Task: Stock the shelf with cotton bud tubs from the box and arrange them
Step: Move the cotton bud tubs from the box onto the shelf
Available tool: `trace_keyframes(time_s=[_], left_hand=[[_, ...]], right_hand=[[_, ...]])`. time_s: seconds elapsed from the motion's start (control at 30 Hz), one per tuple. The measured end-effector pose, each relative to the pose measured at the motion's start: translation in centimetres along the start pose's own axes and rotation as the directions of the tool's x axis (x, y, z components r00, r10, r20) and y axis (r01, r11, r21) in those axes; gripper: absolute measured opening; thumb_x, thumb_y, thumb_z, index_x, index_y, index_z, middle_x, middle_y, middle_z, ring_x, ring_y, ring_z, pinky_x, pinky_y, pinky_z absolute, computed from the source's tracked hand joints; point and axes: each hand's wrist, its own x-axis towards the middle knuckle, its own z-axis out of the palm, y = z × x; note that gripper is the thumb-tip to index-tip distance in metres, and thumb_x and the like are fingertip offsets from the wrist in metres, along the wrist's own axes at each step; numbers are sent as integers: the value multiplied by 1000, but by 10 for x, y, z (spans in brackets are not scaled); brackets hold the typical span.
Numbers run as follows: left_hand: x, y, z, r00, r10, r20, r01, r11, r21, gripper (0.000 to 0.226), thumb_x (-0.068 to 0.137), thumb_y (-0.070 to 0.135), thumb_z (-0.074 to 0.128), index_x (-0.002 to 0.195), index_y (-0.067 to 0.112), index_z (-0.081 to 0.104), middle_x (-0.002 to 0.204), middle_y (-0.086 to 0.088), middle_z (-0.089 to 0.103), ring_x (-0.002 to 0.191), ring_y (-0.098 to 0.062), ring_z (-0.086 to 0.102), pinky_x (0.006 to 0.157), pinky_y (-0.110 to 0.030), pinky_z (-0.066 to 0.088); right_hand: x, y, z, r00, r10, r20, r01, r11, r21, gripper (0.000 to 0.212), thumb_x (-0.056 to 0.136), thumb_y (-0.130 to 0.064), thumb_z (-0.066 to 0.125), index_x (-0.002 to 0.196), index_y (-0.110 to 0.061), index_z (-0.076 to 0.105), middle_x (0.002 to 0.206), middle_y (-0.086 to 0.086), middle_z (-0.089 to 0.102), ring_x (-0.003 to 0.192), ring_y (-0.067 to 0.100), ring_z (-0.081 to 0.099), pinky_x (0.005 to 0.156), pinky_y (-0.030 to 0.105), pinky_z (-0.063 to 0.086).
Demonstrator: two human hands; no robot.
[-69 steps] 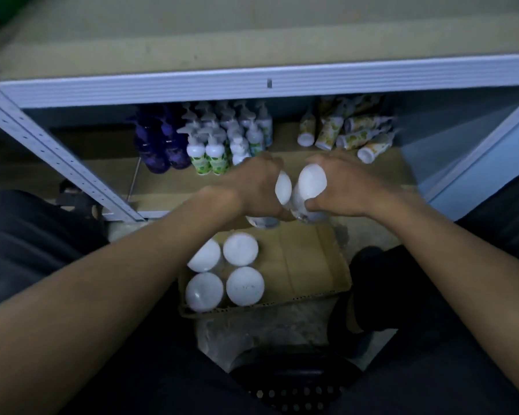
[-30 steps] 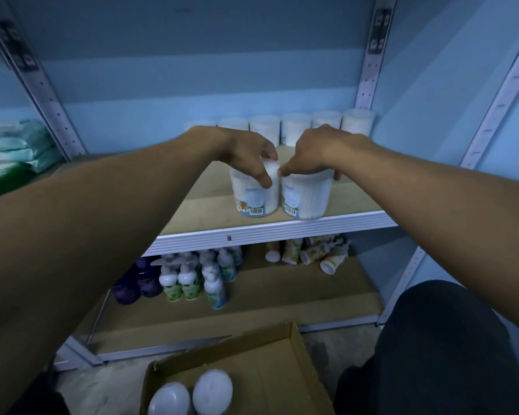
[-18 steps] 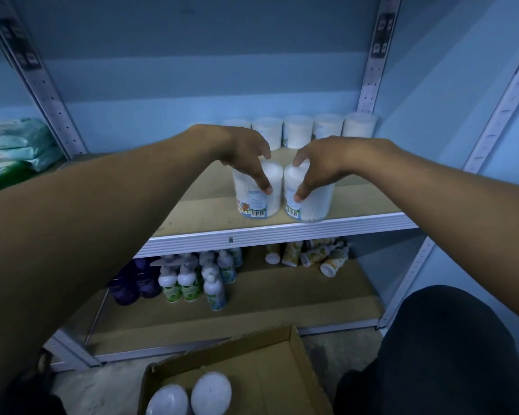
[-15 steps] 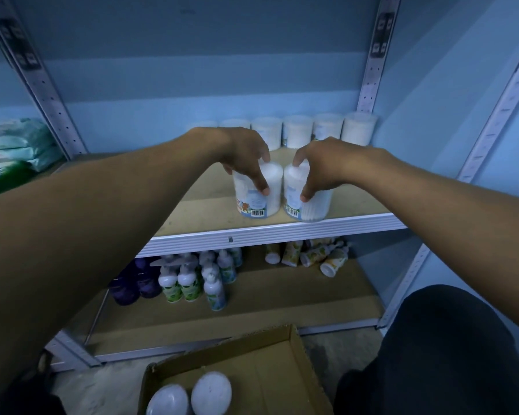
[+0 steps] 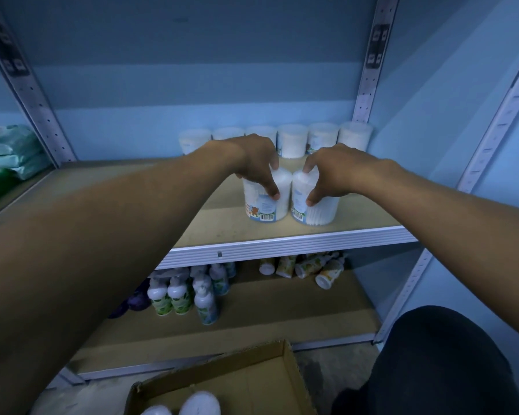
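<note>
Two clear cotton bud tubs stand upright side by side on the wooden shelf [image 5: 360, 211], a little behind its front edge. My left hand [image 5: 255, 161] grips the left tub [image 5: 265, 208] from above. My right hand [image 5: 330, 172] grips the right tub [image 5: 318, 212] the same way. A row of several more tubs [image 5: 292, 140] lines the back wall of the shelf. The cardboard box [image 5: 252, 381] lies on the floor below, with two white tub lids [image 5: 200, 404] showing at the bottom edge.
The lower shelf [image 5: 282, 313] holds pump bottles [image 5: 204, 301] on the left and toppled small bottles [image 5: 324, 269] on the right. Green and white packs [image 5: 6, 157] sit on the neighbouring shelf at left. Metal uprights [image 5: 369, 70] frame the bay. My dark-clothed knee [image 5: 432, 360] is at bottom right.
Both tubs came out of the box and up onto the shelf. Over the last second my hands have slid them a little further back, still side by side.
</note>
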Motion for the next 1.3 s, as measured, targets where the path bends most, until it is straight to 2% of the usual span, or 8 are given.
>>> trace_keyframes(time_s=[0.23, 0.4, 0.57, 0.77, 1.03, 1.3], left_hand=[[39, 19, 8, 996, 39, -81, -40, 999, -13, 76, 66, 59, 81, 130, 22, 62, 133, 1, 60, 120, -21, 55, 98, -38, 49], [69, 34, 12, 992, 60, -115, -63, 998, -25, 73, 71, 57, 79, 132, 23, 59, 135, 1, 56, 124, -20, 48, 93, -32, 44], [95, 47, 15, 990, 43, -132, -55, 995, -83, 72, 69, 56, 81, 130, 24, 60, 134, 2, 56, 122, -19, 52, 96, -34, 48], [124, 56, 16, 990, 39, -137, -56, 990, -128, 72, 65, 56, 83, 127, 27, 61, 133, 5, 58, 119, -18, 56, 95, -35, 50], [160, 69, 17, 976, 111, -187, -139, 980, -145, 71, 70, 51, 83, 129, 16, 64, 129, -2, 63, 117, -21, 58, 92, -32, 49], [197, 78, 14, 975, 132, -180, -152, 983, -104, 68, 70, 54, 82, 124, 15, 66, 124, -3, 65, 112, -23, 60, 94, -37, 51]], right_hand=[[22, 33, -2, 999, 37, 9, -37, 999, -35, 75, 72, -47, 84, 135, -21, 54, 135, 7, 55, 126, 27, 49, 94, 36, 47], [39, 57, 0, 997, 80, 5, -80, 996, -39, 70, 72, -45, 85, 131, -20, 57, 134, 7, 57, 123, 27, 52, 93, 37, 49], [54, 77, 1, 994, 107, 0, -107, 993, -57, 68, 74, -43, 84, 131, -16, 58, 134, 9, 57, 120, 29, 54, 96, 40, 49], [67, 100, 0, 991, 133, 12, -132, 990, -52, 67, 82, -39, 79, 139, -16, 51, 139, 10, 49, 124, 28, 49, 99, 38, 47], [98, 128, 3, 983, 182, 3, -182, 983, -25, 80, 77, -41, 82, 145, -24, 44, 143, 6, 49, 127, 28, 49, 97, 34, 44], [128, 155, 6, 983, 182, -34, -182, 983, -9, 78, 75, -39, 85, 142, -25, 48, 147, 3, 47, 130, 27, 48, 98, 32, 42]])
